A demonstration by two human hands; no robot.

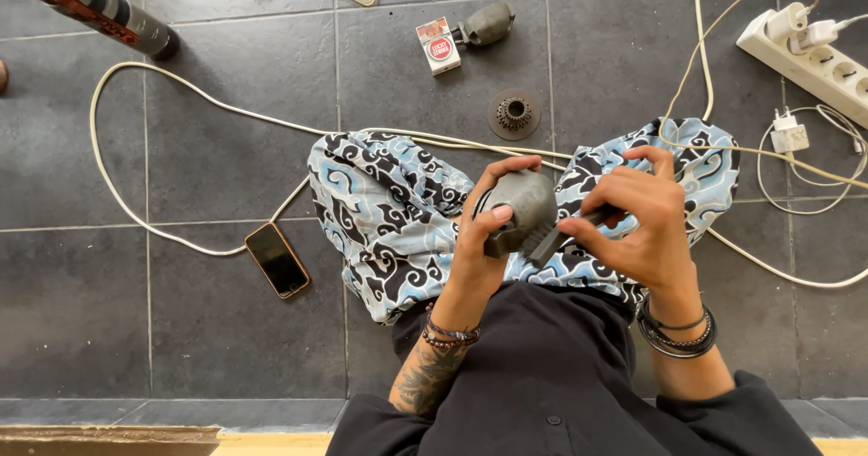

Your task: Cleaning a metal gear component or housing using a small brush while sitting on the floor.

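I sit cross-legged on a dark tiled floor in patterned blue and white trousers. My left hand [484,235] grips a rounded grey metal part [523,205] over my lap. My right hand [637,216] holds a dark brush [559,237] whose bristled end rests against the underside of that grey part. Both wrists carry bracelets.
On the floor ahead lie a round toothed metal disc [514,114], a second grey part [488,24], a small red and white box [438,46] and a spray can [95,9]. A phone [278,259] lies at left. White cables [181,94] and a power strip [814,58] lie around.
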